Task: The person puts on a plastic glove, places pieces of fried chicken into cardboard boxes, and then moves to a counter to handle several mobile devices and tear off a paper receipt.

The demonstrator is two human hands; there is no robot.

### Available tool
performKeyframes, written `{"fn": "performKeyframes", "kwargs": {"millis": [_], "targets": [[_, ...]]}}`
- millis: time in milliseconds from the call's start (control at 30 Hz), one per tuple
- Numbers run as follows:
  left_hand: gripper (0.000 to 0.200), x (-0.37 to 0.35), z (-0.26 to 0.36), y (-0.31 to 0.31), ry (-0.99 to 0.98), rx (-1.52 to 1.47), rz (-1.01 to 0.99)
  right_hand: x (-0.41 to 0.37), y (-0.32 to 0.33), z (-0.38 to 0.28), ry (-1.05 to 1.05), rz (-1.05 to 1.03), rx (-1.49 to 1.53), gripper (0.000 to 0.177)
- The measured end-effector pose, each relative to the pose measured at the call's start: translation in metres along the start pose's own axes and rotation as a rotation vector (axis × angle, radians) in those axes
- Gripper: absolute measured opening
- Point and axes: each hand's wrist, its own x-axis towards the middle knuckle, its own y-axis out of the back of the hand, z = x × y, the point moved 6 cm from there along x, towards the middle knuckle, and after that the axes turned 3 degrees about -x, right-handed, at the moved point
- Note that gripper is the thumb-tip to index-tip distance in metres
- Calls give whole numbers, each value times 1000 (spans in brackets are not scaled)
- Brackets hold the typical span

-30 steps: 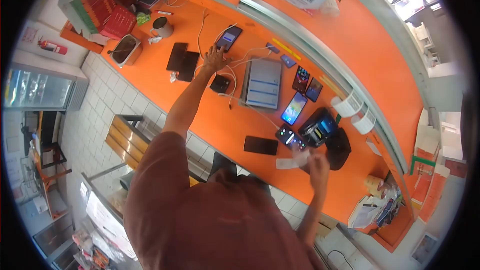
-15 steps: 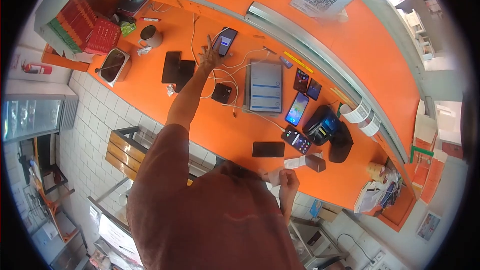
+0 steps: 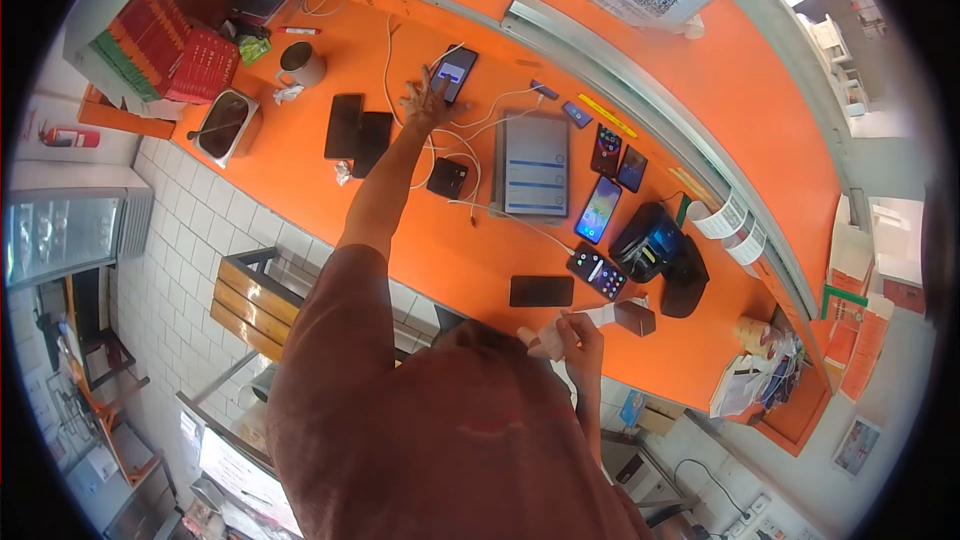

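Note:
My left hand (image 3: 428, 105) reaches across the orange counter with its fingers spread. One fingertip is over or on the lit screen of a smartphone (image 3: 460, 64); contact is hard to make out. Close to my body, my right hand (image 3: 584, 337) is closed on a small pale slip of paper (image 3: 546, 343). Beside it lie a black phone (image 3: 541, 291) and a dark card terminal (image 3: 634, 318) with white paper coming from it. White cables (image 3: 437, 145) run near my left wrist, and a tablet (image 3: 537, 165) showing a list lies in the middle.
Several phones, one of them lit (image 3: 598, 210), lie right of the tablet near a black device (image 3: 643, 243). To the left are dark phones (image 3: 344, 126), a mug (image 3: 301, 64) and a metal container (image 3: 226, 127). A raised ledge (image 3: 660, 110) borders the counter's far side.
My left hand has shifted slightly right, its finger now over the phone's screen. My right hand has risen a little with the paper slip. The camera view has moved slightly.

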Motion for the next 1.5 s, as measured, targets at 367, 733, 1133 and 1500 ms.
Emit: {"fn": "performKeyframes", "kwargs": {"millis": [367, 733, 1133, 1500], "targets": [[56, -266, 150, 28, -614, -1227, -735, 24, -5, -27, 168, 124, -106, 20], [28, -306, 87, 75, -301, -1208, -435, 35, 75, -51, 124, -284, -87, 32], [26, -396, 265, 55, -925, -782, -651, 11, 77, -36, 369, -256, -162, 33], [26, -383, 241, 11, -516, -1255, -881, -37, 100, -57, 618, 426, -53, 37]]}}
